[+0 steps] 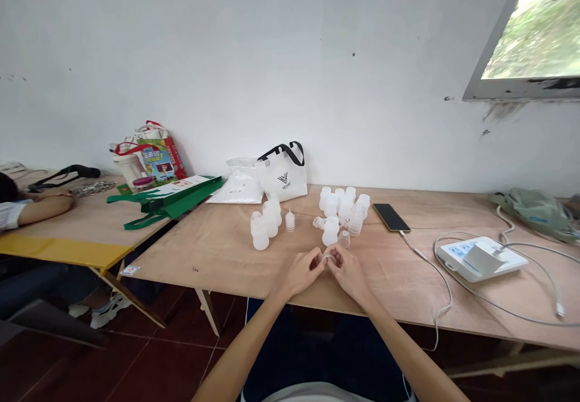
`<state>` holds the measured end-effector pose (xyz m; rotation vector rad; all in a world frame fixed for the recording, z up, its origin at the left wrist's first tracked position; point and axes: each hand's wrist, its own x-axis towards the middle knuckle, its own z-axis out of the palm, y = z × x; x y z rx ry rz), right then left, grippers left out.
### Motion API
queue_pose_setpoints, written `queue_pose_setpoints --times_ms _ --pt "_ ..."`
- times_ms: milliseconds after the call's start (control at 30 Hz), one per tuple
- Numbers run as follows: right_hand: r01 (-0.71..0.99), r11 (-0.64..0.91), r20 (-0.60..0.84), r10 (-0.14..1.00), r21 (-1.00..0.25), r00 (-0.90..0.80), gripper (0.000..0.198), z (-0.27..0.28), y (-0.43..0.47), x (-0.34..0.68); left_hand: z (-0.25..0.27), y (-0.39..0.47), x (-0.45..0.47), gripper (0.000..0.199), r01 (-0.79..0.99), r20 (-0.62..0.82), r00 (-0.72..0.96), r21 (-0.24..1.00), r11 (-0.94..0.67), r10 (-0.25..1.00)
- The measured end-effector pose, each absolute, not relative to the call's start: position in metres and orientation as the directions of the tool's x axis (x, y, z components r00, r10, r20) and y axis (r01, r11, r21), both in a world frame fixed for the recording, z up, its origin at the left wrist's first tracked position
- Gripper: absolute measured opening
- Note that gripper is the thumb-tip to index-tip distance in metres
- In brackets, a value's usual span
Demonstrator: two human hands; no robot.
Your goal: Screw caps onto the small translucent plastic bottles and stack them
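Note:
My left hand point(304, 272) and my right hand point(348, 272) meet close to the table's front edge. Their fingertips are pinched together on a small translucent plastic piece point(327, 257), mostly hidden by the fingers. Just beyond stands a frosted white plastic bottle point(330, 233), with a clear domed cap point(344, 239) beside it. Several similar bottles point(347, 204) cluster behind, near a stack of clear caps point(356, 219). To the left are more frosted bottles point(260, 234) and a clear ribbed stack with a pointed tip point(290, 220).
Against the wall stand a white tote bag point(283, 175) and a white plastic packet point(238, 185). A green bag point(181, 199) lies left. On the right are a phone point(391, 216) with its cable and a white box point(483, 258). A person's arm point(48, 205) rests on the neighbouring table.

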<state>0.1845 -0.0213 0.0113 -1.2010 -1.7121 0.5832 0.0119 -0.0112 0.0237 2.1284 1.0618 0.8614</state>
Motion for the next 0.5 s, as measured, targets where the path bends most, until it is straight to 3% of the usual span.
queue_pose_setpoints --times_ms 167,333,500 --pt "0.487 0.380 0.385 0.918 -0.786 -0.094 0.006 0.007 -0.021 0.184 0.020 -0.013 0.010 0.015 0.569 0.290 0.477 0.617 -0.543 0.830" --pt "0.515 0.365 0.369 0.924 -0.776 -0.099 0.006 0.003 -0.020 0.185 0.019 -0.013 0.010 0.016 0.662 0.295 0.484 0.491 -0.566 0.824" --pt "0.543 0.368 0.371 0.922 -0.755 -0.108 0.007 -0.001 -0.019 0.185 0.019 -0.013 0.012 0.016 0.680 0.309 0.478 0.463 -0.569 0.823"
